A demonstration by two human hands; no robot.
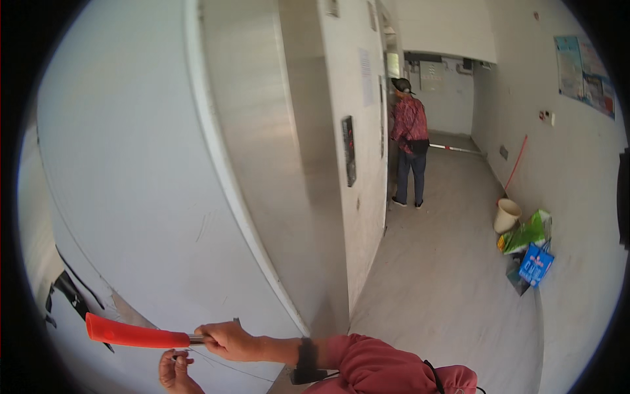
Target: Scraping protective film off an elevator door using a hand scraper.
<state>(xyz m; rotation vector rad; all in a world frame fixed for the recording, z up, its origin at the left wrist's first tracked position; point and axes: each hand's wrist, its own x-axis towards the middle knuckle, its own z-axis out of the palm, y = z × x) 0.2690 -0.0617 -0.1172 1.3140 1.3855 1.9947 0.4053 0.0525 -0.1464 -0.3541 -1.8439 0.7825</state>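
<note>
My right hand (227,341), at the end of a red-sleeved arm with a black band at the wrist, grips the metal shaft (197,340) of a tool. Its long red handle grip (138,335) points left, and the tool's other end is mostly hidden behind the hand. Just below the shaft, my left hand (174,372) has thumb and finger pinched around a small dark piece (175,356), too small to name. Behind both hands stands a pale grey-white panel (133,197), with a thin dark line running across its lower part.
A metal elevator door frame (315,197) and a call panel (349,150) are beside me. Farther along, a person (411,128) in a patterned red top stands at the wall. A bucket (508,215), a red pole (516,162), a green bag (526,234) and a blue bag (536,264) line the right wall.
</note>
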